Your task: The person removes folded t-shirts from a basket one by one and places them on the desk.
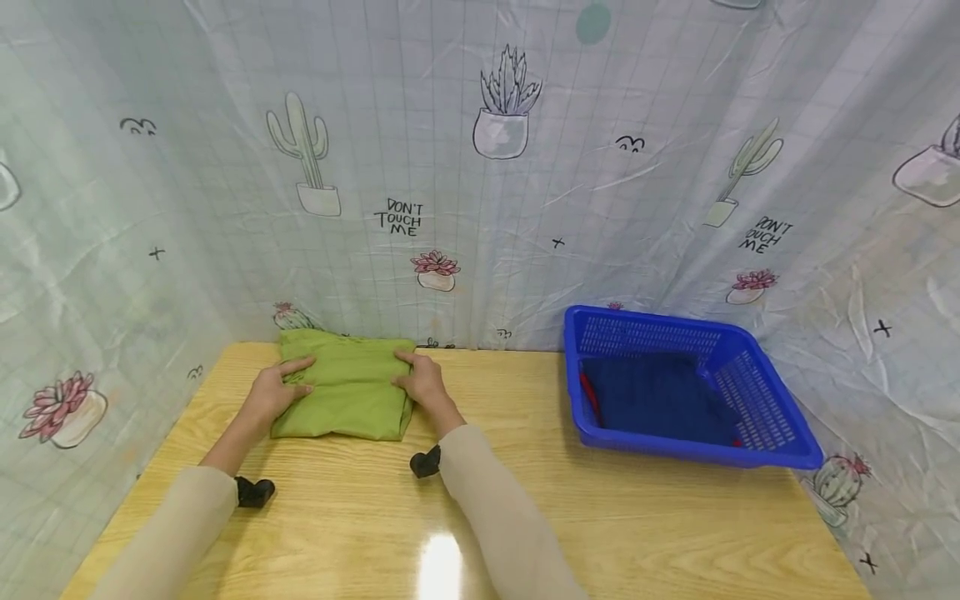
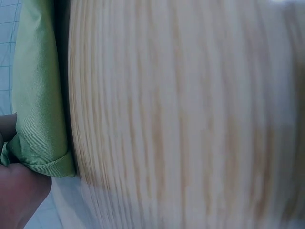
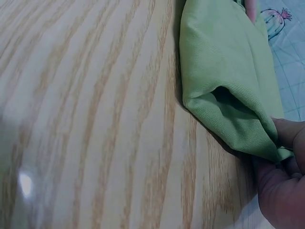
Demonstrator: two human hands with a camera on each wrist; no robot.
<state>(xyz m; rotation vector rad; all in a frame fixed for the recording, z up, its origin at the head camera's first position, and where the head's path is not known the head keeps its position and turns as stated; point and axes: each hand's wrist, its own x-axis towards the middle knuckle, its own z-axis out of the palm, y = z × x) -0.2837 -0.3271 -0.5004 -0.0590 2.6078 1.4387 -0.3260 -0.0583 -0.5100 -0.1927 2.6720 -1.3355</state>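
Note:
A folded green cloth (image 1: 347, 390) lies on the wooden table (image 1: 600, 517) near the back wall. My left hand (image 1: 285, 385) holds its left edge, fingers on top. My right hand (image 1: 418, 382) holds its right edge the same way. In the left wrist view the green cloth (image 2: 40, 105) has its folded corner pinched between the fingers and palm of the left hand (image 2: 19, 195). The right wrist view shows the green cloth (image 3: 228, 76) with its open fold pinched by the right hand (image 3: 281, 191).
A blue plastic basket (image 1: 772, 417) stands on the table at the right, holding a dark blue cloth (image 1: 660, 400) and a bit of red. Printed cactus curtains close in the back and both sides. Bare wood stretches between the cloth and the basket and along the front.

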